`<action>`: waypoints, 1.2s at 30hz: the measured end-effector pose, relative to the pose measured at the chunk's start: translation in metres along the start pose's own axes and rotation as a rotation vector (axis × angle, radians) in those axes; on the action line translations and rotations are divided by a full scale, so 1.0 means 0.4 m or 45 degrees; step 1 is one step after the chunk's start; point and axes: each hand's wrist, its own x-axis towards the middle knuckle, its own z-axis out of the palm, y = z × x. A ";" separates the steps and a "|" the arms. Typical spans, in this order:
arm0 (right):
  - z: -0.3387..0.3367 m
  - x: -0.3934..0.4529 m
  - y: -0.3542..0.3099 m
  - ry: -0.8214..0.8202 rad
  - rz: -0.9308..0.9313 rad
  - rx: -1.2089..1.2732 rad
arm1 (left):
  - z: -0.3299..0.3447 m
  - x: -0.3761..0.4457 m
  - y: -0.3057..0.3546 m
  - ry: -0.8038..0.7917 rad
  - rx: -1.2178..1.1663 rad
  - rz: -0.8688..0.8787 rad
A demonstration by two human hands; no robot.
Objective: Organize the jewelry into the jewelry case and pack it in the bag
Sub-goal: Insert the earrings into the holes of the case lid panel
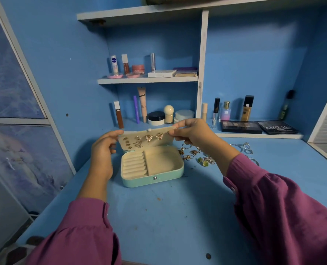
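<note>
A mint-green jewelry case lies open on the blue desk, its cream interior showing ring rolls on the left and one bare compartment on the right. Its cream inner flap stands up at the back, with several gold earrings pinned on it. My left hand pinches the flap's left end. The flap's right end is pinched by my right hand. Loose gold and silver rings and earrings lie on the desk to the right of the case. No bag is in view.
Cosmetics stand on the white shelves behind the case, bottles and tubes among them. Two dark eyeshadow palettes lie on the low ledge at the right. Silver hoops lie farther right. A patterned cupboard door borders the left.
</note>
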 end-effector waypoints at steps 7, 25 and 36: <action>-0.027 -0.026 0.039 -0.204 0.196 0.166 | 0.008 -0.015 0.027 -0.093 0.103 0.087; -0.062 0.010 0.085 -0.499 0.405 0.314 | 0.139 -0.161 0.074 -0.160 1.097 1.299; -0.059 0.010 0.089 -0.518 0.353 0.214 | 0.223 -0.248 0.015 -0.728 1.627 1.571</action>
